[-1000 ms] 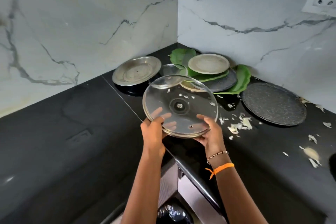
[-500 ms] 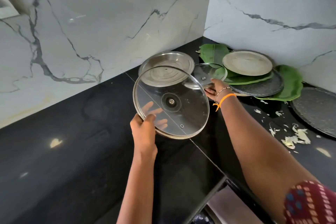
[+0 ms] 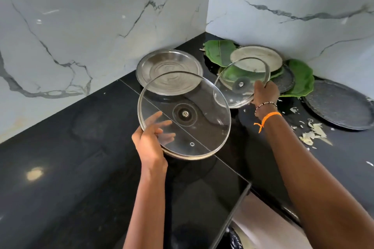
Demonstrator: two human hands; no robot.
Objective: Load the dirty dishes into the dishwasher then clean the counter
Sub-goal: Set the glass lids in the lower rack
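Note:
My left hand (image 3: pixel 150 141) grips the near left rim of a large glass lid (image 3: pixel 202 111), held tilted above the black counter (image 3: pixel 66 168). My right hand (image 3: pixel 265 92) holds the right edge of a smaller glass lid (image 3: pixel 242 79), raised and tilted over the dish pile in the corner. A steel plate (image 3: pixel 168 66) lies flat behind the large lid. Another steel plate (image 3: pixel 257 57) rests on green leaf-shaped plates (image 3: pixel 301 79) and a dark speckled plate (image 3: pixel 285 81).
A large dark speckled plate (image 3: pixel 340 105) lies at the right by the wall. Food scraps (image 3: pixel 311 133) are scattered on the counter near it. Marble walls meet in the corner behind the dishes. The counter's front edge (image 3: pixel 236 208) runs below my arms.
My right hand let go of the large lid, reached to the corner pile and lifted the smaller glass lid up. My left hand alone keeps the large lid.

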